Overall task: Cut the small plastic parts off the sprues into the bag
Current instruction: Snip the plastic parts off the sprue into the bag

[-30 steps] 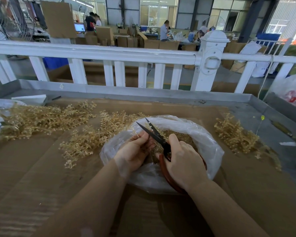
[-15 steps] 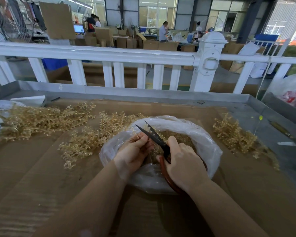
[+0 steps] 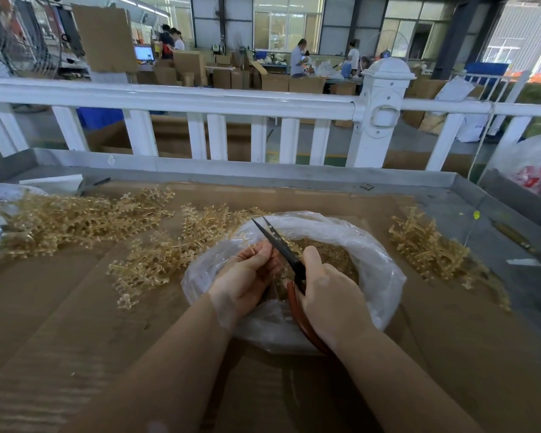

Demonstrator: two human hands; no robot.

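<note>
- At far left on the cardboard-covered bench (image 3: pixel 75 307): big heap of uncut sprues (image 3: pixel 75 218), within reach of the left side, probably the supply waiting its turn.
- Nearer centre: second heap of sprues (image 3: pixel 169 254), spilling up to the bag's left rim, likely next for the taking.
- Over the mouth of the clear bag (image 3: pixel 384 276): left hand (image 3: pixel 247 276), fingers curled round a sprue (image 3: pixel 247 245), only a thin pale end showing beyond the fingertips; held there presumably for cut pieces to drop straight in.
- Just right of it: scissors (image 3: pixel 281 248), blades parted and pointing up-left, tips beside the left fingertips.
- Right hand (image 3: pixel 331 298) clenched round the red-brown handles, low over the bag.
- Inside the bag: mound of cut parts (image 3: pixel 334 254), already a fair load.
- At right, well apart: smaller heap (image 3: pixel 428 248), possibly stripped sprues; hard to tell.
- Against half a second back: hands, scissors and bag in near-identical pose, blades parted much as before; no visible shift in any heap.
</note>
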